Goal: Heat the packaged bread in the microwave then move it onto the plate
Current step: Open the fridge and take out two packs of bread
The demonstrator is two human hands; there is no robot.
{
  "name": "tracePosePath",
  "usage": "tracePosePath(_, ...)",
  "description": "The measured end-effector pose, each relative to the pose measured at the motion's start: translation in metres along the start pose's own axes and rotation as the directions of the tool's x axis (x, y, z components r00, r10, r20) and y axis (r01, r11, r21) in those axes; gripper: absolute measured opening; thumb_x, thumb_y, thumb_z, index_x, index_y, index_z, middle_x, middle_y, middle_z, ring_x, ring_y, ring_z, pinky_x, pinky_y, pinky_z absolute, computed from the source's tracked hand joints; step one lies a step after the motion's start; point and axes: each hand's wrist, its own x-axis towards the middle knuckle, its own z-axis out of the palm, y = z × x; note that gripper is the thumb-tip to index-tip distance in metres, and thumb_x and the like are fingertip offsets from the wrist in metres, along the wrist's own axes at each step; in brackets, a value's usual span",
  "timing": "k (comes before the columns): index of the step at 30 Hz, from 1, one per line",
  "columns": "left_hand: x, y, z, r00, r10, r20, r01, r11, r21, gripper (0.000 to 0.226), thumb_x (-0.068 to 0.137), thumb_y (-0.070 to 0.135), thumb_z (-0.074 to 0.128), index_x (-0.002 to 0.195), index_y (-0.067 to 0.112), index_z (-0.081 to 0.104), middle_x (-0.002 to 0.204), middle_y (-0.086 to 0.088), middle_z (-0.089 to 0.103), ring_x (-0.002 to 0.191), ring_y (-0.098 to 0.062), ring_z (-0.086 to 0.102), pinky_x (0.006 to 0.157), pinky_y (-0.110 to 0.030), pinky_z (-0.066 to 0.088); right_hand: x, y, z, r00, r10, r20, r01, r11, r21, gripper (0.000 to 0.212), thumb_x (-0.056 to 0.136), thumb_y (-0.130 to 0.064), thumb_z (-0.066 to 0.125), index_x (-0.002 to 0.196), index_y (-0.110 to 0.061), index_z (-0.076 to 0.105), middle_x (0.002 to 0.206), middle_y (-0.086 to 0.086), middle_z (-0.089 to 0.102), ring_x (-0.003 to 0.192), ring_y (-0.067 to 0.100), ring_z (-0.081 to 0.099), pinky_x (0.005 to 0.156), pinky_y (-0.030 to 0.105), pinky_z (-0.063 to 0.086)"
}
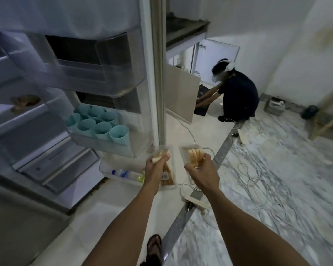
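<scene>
Beside the open white refrigerator door [104,73], with its shelf of pale turquoise plastic cups [99,124], you are holding two clear plastic packages of sliced bread out over the floor. Your left hand [157,166] curls its fingers round the left clear bread package [166,175], thumb pressed across the top slices. Your right hand [201,170] pinches the near edge of the right clear bread package [190,154], which seems to hang open, though blur makes that hard to judge. Neither microwave nor plate is in view, so both packs have yet to be heated. Keep them level, firm up the right-hand grip before walking, and step clear of the white cables [258,181] trailing over the marbled floor. Another person [236,93] crouches at a low cabinet ahead; give them room.
</scene>
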Motion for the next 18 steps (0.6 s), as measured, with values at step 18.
tracePosePath(18, 0.191, 0.106, 0.145, 0.977, 0.012, 0.214, -0.03, 0.996, 0.079, 0.06, 0.078, 0.05, 0.074, 0.126, 0.024, 0.052, 0.114, -0.001, 0.062, 0.099, -0.017, 0.061, 0.085, -0.038, 0.054, 0.215, -0.028, -0.019, 0.961, 0.136, -0.241, -0.129, 0.991, 0.043, 0.055, 0.065, -0.058, 0.069, 0.108, -0.033, 0.048, 0.091, -0.01, 0.062, 0.08, 0.015, 0.061, 0.061, 0.031, 0.039)
